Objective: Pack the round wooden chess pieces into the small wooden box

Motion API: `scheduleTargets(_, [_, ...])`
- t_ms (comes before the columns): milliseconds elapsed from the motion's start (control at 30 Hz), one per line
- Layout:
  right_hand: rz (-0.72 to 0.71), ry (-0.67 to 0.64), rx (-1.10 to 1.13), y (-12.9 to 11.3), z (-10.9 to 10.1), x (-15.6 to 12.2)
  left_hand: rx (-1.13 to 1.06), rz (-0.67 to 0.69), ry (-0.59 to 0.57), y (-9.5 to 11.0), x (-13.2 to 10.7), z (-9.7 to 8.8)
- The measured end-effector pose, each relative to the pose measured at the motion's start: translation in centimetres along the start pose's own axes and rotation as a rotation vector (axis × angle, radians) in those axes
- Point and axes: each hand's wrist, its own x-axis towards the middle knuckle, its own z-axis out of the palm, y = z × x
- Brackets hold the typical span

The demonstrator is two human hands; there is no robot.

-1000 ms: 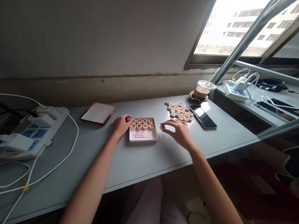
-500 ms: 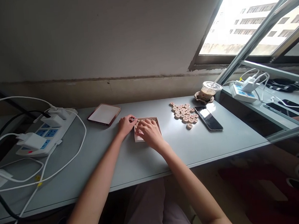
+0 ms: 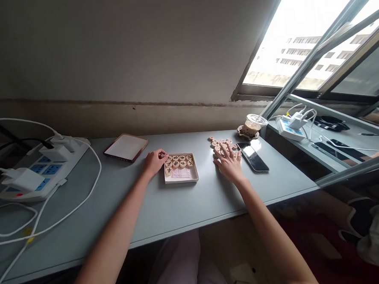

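A shallow square box point(image 3: 193, 179) sits on the grey table, its back rows filled with round wooden Chinese chess pieces point(image 3: 182, 164) and one more piece at the left of a front row. Pinkish paper shows on the bare part of its bottom. My left hand point(image 3: 154, 162) grips the box's back left corner, fingers curled. To the right, my right hand point(image 3: 230, 166) reaches over a cluster of loose chess pieces point(image 3: 214, 144) with its fingers spread. It covers part of the cluster, and its fingertips touch or nearly touch some pieces.
The box lid point(image 3: 125, 147) lies at the back left. A phone point(image 3: 253, 157) and a lidded drink cup point(image 3: 252, 125) stand beyond the loose pieces. A power strip point(image 3: 46, 170) with white cables point(image 3: 97, 182) occupies the left side. Another person's legs show at lower right.
My right hand has moved from inside the box rightward to the loose pieces, uncovering the pieces in the box. My left hand stays at the box corner. The view has shifted slightly.
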Motion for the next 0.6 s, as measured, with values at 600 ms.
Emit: scheduleTargets(600, [-0.291,0.035,0.510,-11.6,-4.5,-1.0,-0.057,0.005,-0.005,-0.5,0.1,0.0])
